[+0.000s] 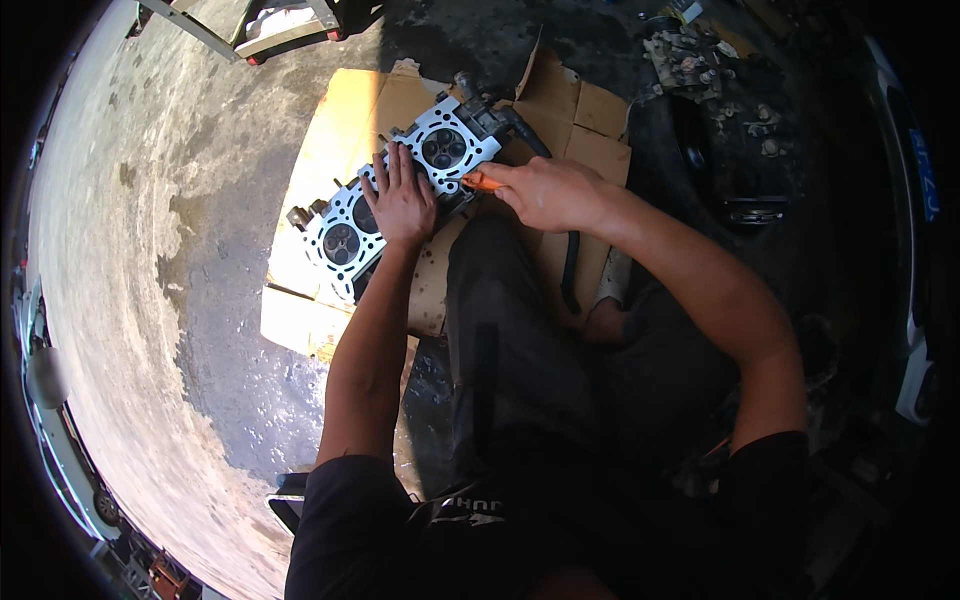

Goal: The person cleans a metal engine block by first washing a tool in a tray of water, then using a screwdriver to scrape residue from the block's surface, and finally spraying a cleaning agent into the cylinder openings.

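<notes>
An engine cylinder head [341, 243] lies slanted on a flattened cardboard sheet [310, 180], its bright flat face with the round combustion chambers turned up. My left hand [402, 208] rests flat across the middle of that face, fingers stretched out, covering part of a chamber. In my right hand [555, 194] is an orange-handled tool [483, 181], closed in the fingers. Its tip meets the near edge of the metal face, close to the chamber at the far right end. The hand hides much of the tool, so its exact kind does not show.
A black hose [571, 262] curves over the cardboard to the right of my leg. Greasy engine parts [690, 65] lie on the dark floor at the far right. A metal-framed stand [240, 45] is at the far left. Cars stand at both sides.
</notes>
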Available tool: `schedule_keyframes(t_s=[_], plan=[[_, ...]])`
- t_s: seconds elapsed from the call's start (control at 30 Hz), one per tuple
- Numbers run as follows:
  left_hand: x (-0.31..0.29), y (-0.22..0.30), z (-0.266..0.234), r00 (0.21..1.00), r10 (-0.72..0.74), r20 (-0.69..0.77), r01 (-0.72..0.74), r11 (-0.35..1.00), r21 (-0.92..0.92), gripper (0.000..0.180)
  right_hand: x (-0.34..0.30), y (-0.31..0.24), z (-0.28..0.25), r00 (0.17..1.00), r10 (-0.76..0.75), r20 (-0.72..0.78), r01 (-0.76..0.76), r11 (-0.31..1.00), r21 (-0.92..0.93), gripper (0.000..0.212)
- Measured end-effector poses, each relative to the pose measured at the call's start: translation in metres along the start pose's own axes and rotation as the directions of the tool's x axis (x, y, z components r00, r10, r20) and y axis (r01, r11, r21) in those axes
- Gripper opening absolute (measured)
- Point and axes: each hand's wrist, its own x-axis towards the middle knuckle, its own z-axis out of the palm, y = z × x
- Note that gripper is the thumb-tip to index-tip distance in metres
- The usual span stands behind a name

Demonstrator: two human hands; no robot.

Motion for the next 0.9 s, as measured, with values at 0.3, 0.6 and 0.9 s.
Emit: schedule_keyframes(t_s=[0.3,0.6,0.9], plan=[[0.0,-0.002,-0.004,1.0,0.008,0.005,-0.008,1.0,0.004,0.063,0.0,-0.007,-0.015,0.998,0.043,0.043,-0.045,0.998,0.033,0.043],[-0.002,-0.003,-0.007,0.999,0.031,0.009,-0.031,0.999,0.03,0.071,0.01,-0.011,-0.011,0.998,-0.008,-0.063,0.01,0.999,0.036,0.043],[0.0,0.001,-0.008,1.0,0.007,0.017,-0.006,1.0,-0.015,0.085,0.019,-0.004,0.0,0.996,-0.08,-0.045,0.082,0.995,0.058,0.043]])
